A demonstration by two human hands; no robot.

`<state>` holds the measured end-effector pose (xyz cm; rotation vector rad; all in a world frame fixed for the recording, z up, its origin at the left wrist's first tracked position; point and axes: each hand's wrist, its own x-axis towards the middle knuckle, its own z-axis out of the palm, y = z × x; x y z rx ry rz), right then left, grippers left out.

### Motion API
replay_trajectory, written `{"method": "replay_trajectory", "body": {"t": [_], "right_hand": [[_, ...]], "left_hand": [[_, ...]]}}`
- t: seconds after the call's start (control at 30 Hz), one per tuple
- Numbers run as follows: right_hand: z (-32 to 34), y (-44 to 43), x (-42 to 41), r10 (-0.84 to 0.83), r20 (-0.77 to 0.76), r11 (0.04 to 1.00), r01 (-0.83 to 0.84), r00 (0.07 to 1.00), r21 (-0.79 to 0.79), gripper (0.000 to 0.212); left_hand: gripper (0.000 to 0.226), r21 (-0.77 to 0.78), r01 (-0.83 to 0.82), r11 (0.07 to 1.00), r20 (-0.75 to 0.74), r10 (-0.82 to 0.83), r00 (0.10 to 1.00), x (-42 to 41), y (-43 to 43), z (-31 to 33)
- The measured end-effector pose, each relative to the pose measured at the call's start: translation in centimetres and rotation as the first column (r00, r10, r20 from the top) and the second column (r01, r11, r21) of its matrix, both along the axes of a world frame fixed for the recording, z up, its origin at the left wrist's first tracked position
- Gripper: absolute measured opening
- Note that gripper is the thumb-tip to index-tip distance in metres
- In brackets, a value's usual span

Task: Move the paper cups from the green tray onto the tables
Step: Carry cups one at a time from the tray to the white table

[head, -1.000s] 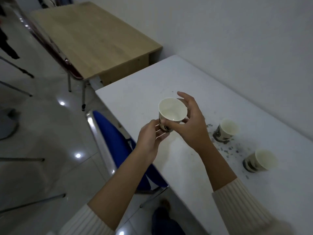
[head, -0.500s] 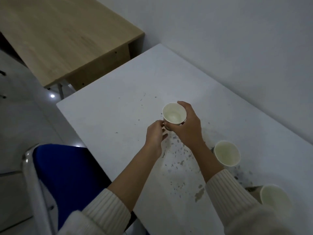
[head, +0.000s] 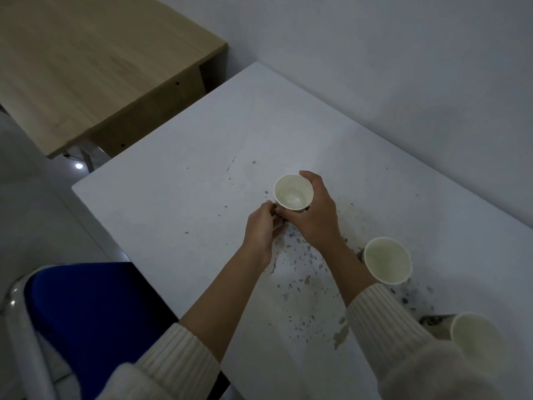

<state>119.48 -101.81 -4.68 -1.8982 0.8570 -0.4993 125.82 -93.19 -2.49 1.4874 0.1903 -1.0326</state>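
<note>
Around paper cup (head: 293, 192), both hands' grip.

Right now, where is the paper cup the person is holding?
In the head view, the held paper cup is mid-frame over the white table, gripped between the left hand and right hand, beyond two other cups.

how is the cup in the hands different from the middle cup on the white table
The held cup is gripped by the right hand, with the left hand at its base; the middle cup stands free, untouched. The held cup is farther along the white table, past the speckled stains; the middle cup stands among them, nearer the person. Both are upright, empty, pale paper cups.
</note>
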Motion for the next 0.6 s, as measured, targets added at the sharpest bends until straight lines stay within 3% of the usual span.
{"method": "replay_trajectory", "body": {"t": [0.33,0.5,0.6], "right_hand": [[0.4,0.7,0.0,-0.012,-0.018,1.000,0.012,1.000,-0.006,0.076],[0.9,1.7,0.0,0.001,-0.047,1.000,-0.001,0.999,0.006,0.102],[1.9,3.1,-0.6,-0.027,-0.016,0.999,0.027,0.999,-0.029,0.101]], "left_hand": [[0.032,-0.084,0.038,0.996,-0.035,-0.041,0.999,0.0,1.4,0.5],[0.044,-0.040,-0.004,0.999,-0.069,0.001,0.998,0.1,2.8,1.3],[0.045,0.032,-0.033,0.999,-0.043,0.035,0.998,-0.1,3.8,1.9]]}}
